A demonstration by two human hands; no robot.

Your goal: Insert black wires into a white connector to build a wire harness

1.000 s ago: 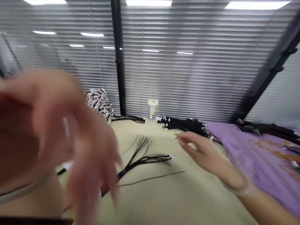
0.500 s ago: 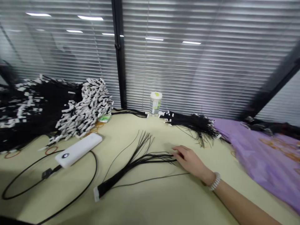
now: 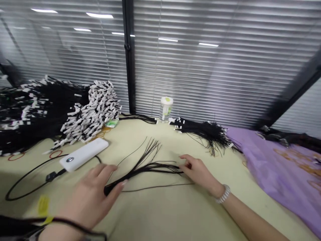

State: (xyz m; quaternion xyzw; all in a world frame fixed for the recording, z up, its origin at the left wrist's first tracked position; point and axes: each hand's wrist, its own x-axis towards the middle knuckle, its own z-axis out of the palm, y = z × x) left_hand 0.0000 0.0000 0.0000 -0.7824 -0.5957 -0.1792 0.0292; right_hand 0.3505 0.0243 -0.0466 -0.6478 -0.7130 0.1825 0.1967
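A bundle of thin black wires [image 3: 134,172] lies across the table. Some strands fan upward; others run right and draw together at my right hand [image 3: 197,172], whose thumb and fingers close on their ends. A bracelet [image 3: 223,194] circles that wrist. My left hand [image 3: 94,194] hovers at the left end of the bundle, thumb and index finger apart on either side of it. It hides the bundle's white connector, and I cannot tell whether it touches the wires. One loose strand [image 3: 157,187] lies below the others.
A white power bank [image 3: 85,154] with a black cable lies to the left. Behind it is a big heap of black wires with white connectors [image 3: 92,113]. A clear container [image 3: 165,109], another wire pile [image 3: 200,130] and a purple sheet [image 3: 263,160] sit farther back and right.
My left hand has come into view from the lower left and reached the connector end of the bundle. My right hand stays at the wire ends. The view has shifted slightly.
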